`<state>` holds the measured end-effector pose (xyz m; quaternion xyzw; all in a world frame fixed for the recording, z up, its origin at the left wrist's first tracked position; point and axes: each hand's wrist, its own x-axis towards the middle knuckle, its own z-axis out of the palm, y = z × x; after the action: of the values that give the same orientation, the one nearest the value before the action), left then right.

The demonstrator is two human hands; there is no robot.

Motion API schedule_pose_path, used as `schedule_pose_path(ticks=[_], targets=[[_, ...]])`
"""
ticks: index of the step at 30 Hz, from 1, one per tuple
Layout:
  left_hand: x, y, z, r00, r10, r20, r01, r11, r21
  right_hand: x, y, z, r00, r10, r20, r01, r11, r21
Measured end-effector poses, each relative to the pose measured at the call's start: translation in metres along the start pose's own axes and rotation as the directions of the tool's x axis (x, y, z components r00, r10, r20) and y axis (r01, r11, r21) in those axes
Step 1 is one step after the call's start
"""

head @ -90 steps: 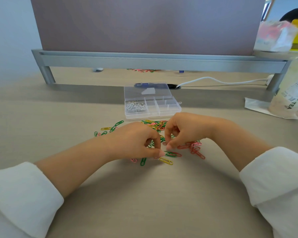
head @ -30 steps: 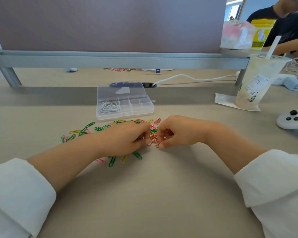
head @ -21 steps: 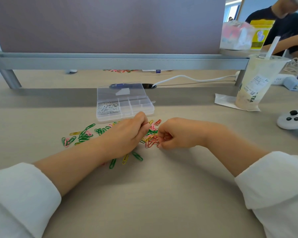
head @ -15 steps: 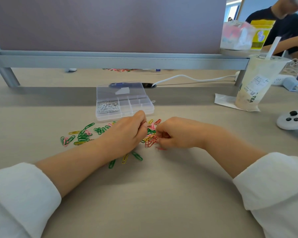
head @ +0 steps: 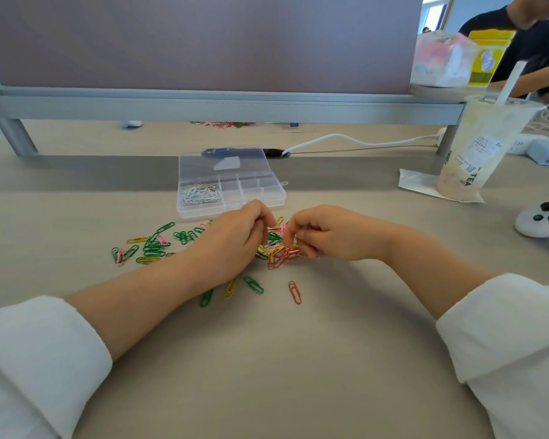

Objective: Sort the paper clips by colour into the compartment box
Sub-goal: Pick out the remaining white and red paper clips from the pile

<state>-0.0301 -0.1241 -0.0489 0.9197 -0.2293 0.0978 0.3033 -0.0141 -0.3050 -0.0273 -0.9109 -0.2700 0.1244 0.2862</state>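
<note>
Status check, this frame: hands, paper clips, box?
Left hand and right hand curled over coloured clip pile, grip unclear. Compartment box open, silver clips only inside. Nothing blocks the box.

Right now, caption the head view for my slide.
Left hand and right hand pick through coloured paper clips before a clear compartment box holding only silver clips.

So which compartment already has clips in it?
The large left-end compartment of the compartment box, holding white clips; the smaller ones look empty.
</note>
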Motion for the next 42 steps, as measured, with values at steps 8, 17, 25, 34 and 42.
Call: schedule_pose_path(ticks=[8,17,25,34,42], targets=[[-0.001,0.005,-0.005,1.0,-0.007,0.024,0.004,0.995,0.1,-0.005,-0.011,-0.001,0.998,0.023,0.066,-0.016,0.994,-0.106],[-0.002,0.005,-0.008,0.997,-0.042,0.07,0.018,0.951,0.309,-0.013,-0.021,-0.001,0.989,-0.026,0.146,0.063,0.965,-0.256],[0.004,0.008,-0.015,0.972,-0.104,0.211,0.017,0.925,0.379,-0.01,-0.016,-0.003,0.997,-0.041,0.067,0.06,0.948,-0.314],[0.002,0.012,-0.018,0.95,-0.125,0.285,-0.034,0.869,0.494,-0.007,-0.014,0.001,0.992,-0.05,0.116,0.086,0.938,-0.337],[0.004,0.011,-0.016,0.942,-0.112,0.317,-0.046,0.892,0.449,-0.005,-0.008,-0.003,1.0,-0.024,-0.005,0.021,0.952,-0.304]])
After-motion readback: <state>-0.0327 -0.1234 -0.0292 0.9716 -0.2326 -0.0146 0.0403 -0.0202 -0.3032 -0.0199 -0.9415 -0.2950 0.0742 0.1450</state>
